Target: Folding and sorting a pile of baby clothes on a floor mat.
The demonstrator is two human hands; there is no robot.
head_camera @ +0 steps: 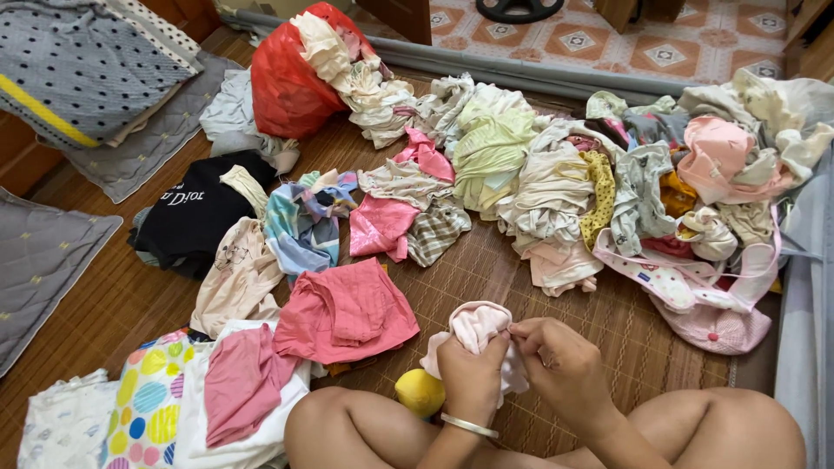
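Head view, read from left to right: folded pieces, among them a folded coral-pink cotton garment (347,311), are laid flat in a loose row on the woven brown floor mat (486,260), apparently so that sorted items are kept apart from the unsorted heap of pale crumpled clothes (608,191) spread further right. A small pale-pink soft cloth garment (476,328) is held up just above the mat, in front of the crossed legs, with a round yellow ball (420,392) lying just beside it. It is pinched at its upper edge by the left hand (471,372), braceleted at the wrist, and by the right hand (560,365), the fingers of both being closed tight on the fabric, seemingly so that an edge can be drawn straight.
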